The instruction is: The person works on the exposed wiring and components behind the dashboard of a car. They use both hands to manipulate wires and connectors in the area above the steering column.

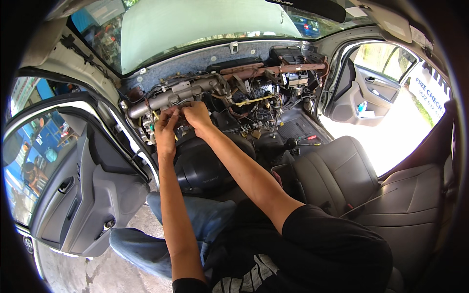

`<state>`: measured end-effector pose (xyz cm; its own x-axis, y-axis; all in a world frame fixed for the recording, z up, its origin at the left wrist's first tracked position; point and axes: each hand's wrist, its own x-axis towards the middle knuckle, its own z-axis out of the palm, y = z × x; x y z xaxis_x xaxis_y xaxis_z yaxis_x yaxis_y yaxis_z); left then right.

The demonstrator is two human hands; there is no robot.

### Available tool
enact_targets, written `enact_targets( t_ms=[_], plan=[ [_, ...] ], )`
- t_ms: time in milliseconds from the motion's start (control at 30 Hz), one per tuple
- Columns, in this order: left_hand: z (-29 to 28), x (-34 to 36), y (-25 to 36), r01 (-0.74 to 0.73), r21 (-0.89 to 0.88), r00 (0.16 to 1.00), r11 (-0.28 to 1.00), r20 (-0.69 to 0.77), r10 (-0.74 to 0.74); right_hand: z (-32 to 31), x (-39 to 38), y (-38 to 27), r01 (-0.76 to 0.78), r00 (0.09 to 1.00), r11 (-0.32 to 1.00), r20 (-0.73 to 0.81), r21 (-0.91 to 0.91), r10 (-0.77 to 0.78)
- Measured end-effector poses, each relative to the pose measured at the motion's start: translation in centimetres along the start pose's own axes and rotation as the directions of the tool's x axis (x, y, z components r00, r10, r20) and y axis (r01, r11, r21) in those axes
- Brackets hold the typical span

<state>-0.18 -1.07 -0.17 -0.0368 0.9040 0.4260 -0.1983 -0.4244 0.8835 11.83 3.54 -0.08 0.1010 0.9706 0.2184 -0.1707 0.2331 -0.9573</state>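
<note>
Both my hands are together just below a thick grey metal crossbar [168,100], in front of the stripped dashboard. My left hand [167,128] has its fingers bent and drawn together, pointing up toward the bar. Beside it, my right hand [196,117] is curled with thumb and fingers closed. Their fingertips nearly meet among wiring and small parts under the bar; whatever they grip is too small and covered to make out. The dark steering wheel [205,163] lies below my wrists.
A brown-red section of the crossbar [273,70] runs right, above hanging wiring. The gear lever [290,142] and hand tools [308,139] are on the centre floor. The driver's door [97,180] stands ajar at left, the passenger door [366,90] at right. Grey seats [337,171] fill the right side.
</note>
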Motion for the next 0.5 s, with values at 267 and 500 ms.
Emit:
enact_targets(
  t_ms=[267, 500],
  plan=[
    [0.79, -0.53, 1.0, -0.026, 0.038, 0.998, 0.999, 0.065, 0.024, -0.03, 0.45, 0.53, 0.017, 0.998, 1.0, -0.064, 0.026, -0.015],
    [0.78, -0.45, 0.56, -0.042, 0.138, 0.998, 0.99, 0.053, 0.035, -0.47, -0.27, -0.3, 0.005, 1.0, 1.0, -0.028, 0.027, -0.004]
  ],
)
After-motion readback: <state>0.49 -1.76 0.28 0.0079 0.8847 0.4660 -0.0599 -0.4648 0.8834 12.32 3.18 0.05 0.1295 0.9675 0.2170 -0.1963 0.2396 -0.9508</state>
